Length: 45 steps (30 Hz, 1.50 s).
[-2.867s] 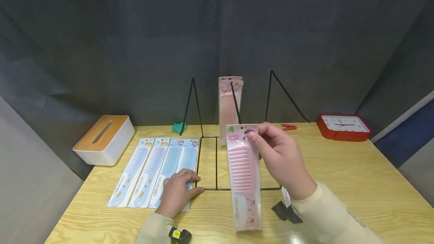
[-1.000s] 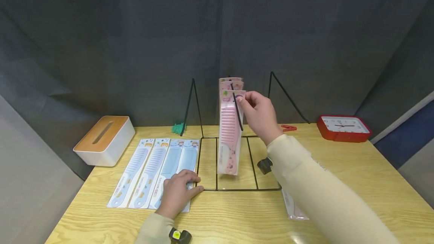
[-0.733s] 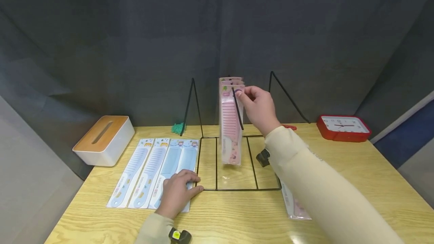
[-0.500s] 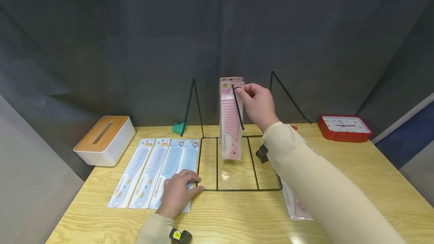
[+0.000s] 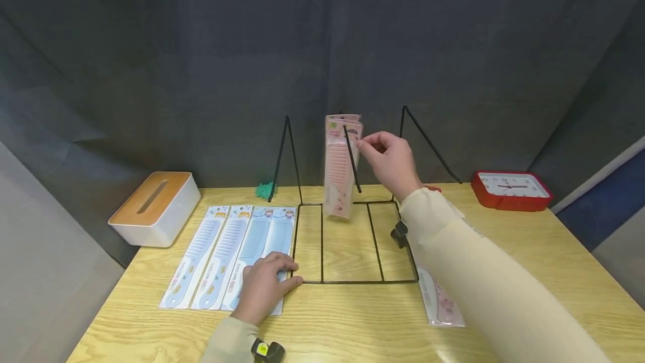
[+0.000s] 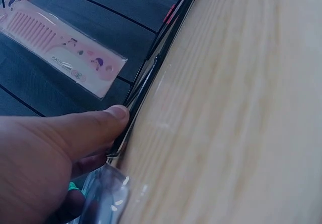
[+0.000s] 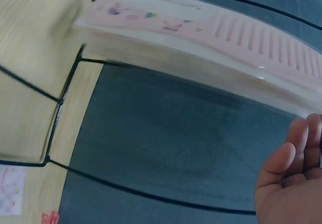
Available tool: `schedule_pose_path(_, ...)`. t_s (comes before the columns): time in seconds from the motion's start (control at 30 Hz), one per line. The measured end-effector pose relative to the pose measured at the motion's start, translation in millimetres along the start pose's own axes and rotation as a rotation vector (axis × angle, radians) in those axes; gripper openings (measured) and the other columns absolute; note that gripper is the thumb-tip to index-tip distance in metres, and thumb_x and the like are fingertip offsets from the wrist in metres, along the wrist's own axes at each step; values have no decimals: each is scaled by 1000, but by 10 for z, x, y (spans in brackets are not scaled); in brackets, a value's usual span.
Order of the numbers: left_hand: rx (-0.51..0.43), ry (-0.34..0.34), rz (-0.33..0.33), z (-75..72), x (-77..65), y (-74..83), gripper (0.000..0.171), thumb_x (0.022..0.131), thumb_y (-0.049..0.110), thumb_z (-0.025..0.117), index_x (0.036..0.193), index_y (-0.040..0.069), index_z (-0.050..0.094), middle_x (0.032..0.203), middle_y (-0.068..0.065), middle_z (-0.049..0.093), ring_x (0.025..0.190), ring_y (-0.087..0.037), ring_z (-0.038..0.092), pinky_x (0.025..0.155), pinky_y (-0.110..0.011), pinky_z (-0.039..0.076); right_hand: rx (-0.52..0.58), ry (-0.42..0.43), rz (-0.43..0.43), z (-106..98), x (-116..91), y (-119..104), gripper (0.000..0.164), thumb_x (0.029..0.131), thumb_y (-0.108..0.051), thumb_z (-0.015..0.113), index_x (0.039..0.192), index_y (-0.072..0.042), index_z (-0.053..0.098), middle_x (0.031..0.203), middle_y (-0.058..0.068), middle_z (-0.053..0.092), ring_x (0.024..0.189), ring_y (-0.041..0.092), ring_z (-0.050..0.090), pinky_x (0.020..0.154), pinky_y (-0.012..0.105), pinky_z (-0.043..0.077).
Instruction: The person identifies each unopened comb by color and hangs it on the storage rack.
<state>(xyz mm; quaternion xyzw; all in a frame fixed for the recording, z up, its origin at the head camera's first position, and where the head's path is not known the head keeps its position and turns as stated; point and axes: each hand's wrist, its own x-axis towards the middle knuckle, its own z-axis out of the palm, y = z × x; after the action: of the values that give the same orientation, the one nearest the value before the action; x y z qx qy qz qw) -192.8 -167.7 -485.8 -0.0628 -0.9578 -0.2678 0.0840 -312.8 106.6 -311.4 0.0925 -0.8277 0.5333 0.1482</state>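
Observation:
A black wire display rack [image 5: 353, 282] stands mid-table. From its centre hook hangs a stack of packaged pink combs [image 5: 336, 170], one behind another. My right hand [image 5: 390, 161] is at the upper right edge of the front pack, thumb and fingertips close together; in the right wrist view its fingers [image 7: 298, 141] hold nothing and lie just below the pack's edge. My left hand [image 5: 264, 284] holds the rack's front left corner, thumb [image 6: 113, 116] against the wire. Packaged blue combs [image 5: 204, 254] lie in a row to the left, partly under that hand.
Another packaged pink comb [image 5: 443, 302] lies right of the rack, partly behind my sleeve. A tissue box [image 5: 156, 206] stands at the left, a red clock [image 5: 511, 190] at the back right. Green string [image 5: 263, 190] lies behind; two outer wire hooks [image 5: 428, 142] flank the combs.
My right hand has carried a pink comb pack up onto the centre hook and slid it back against the others, then released it. My left hand has stayed at the rack's corner.

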Motion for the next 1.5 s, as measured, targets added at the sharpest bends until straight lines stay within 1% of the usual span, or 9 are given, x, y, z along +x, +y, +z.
schedule_pose_path(0.2, -6, 7, 0, 29, 7, 1, 24, 80, 39, 84, 98, 27, 77, 112, 16, 66, 103, -18, 63, 84, -48, 37, -76, -60, -11, -127, -103, 225, 33, 99, -42, 62, 110, -12, 69, 100, 6, 65, 87, 23, 54, 75, 38, 45)
schedule_pose_path(0.3, -7, 10, 3, 36, 19, 7, 24, 79, 39, 84, 99, 27, 76, 112, 16, 66, 102, -18, 63, 83, -47, 37, -114, -95, 3, -208, -160, 427, 34, 99, -44, 62, 110, -12, 68, 102, 8, 67, 86, 23, 55, 75, 38, 46)
schedule_pose_path(0.47, -1, 7, 17, 49, 35, 3, 25, 80, 40, 83, 100, 27, 77, 112, 17, 66, 102, -17, 63, 83, -47, 37, -163, -116, 32, -337, -263, 802, 32, 100, -43, 60, 109, -13, 69, 105, 8, 68, 89, 22, 57, 78, 38, 46)
schedule_pose_path(0.63, 0, 7, 16, 45, 23, -2, 26, 80, 41, 83, 100, 26, 77, 111, 17, 66, 103, -17, 63, 83, -48, 37, -154, -139, 106, -401, -313, 1111, 35, 100, -39, 61, 113, -7, 67, 109, 11, 66, 95, 25, 56, 81, 38, 46)
schedule_pose_path(0.8, -3, 14, 7, 37, 5, -12, 25, 79, 40, 84, 99, 26, 77, 111, 17, 67, 104, -17, 63, 83, -48, 37, -171, -160, 185, -451, -322, 1383, 42, 100, -42, 60, 120, -4, 63, 117, 14, 61, 105, 29, 55, 87, 41, 46)
schedule_pose_path(1.0, -3, 11, 3, 35, -6, -24, 25, 79, 41, 83, 100, 27, 77, 112, 18, 66, 103, -16, 63, 84, -48, 37, -232, -178, 262, -524, -346, 1702, 40, 100, -30, 61, 123, 2, 61, 122, 21, 60, 107, 33, 55, 92, 47, 46)
schedule_pose_path(1.17, -5, 9, 3, 32, -22, -19, 25, 79, 41, 84, 100, 28, 77, 112, 18, 66, 103, -16, 63, 83, -48, 37, -317, -234, 298, -594, -363, 1933, 57, 95, -36, 67, 133, 4, 54, 128, 25, 56, 113, 38, 53, 100, 56, 42)
schedule_pose_path(1.37, -7, 0, 11, 37, -11, -5, 25, 80, 41, 83, 100, 28, 77, 113, 17, 66, 104, -17, 63, 83, -48, 37, -407, -315, 262, -712, -375, 2102, 73, 92, -42, 70, 139, 8, 47, 136, 33, 50, 123, 48, 49, 104, 62, 38)
schedule_pose_path(1.5, 1, 2, 20, 36, 2, 3, 25, 80, 41, 83, 100, 28, 76, 113, 17, 66, 103, -17, 63, 82, -47, 37, -451, -375, 245, -741, -363, 2135, 84, 90, -46, 70, 145, 10, 40, 142, 39, 40, 131, 54, 38, 107, 66, 31)
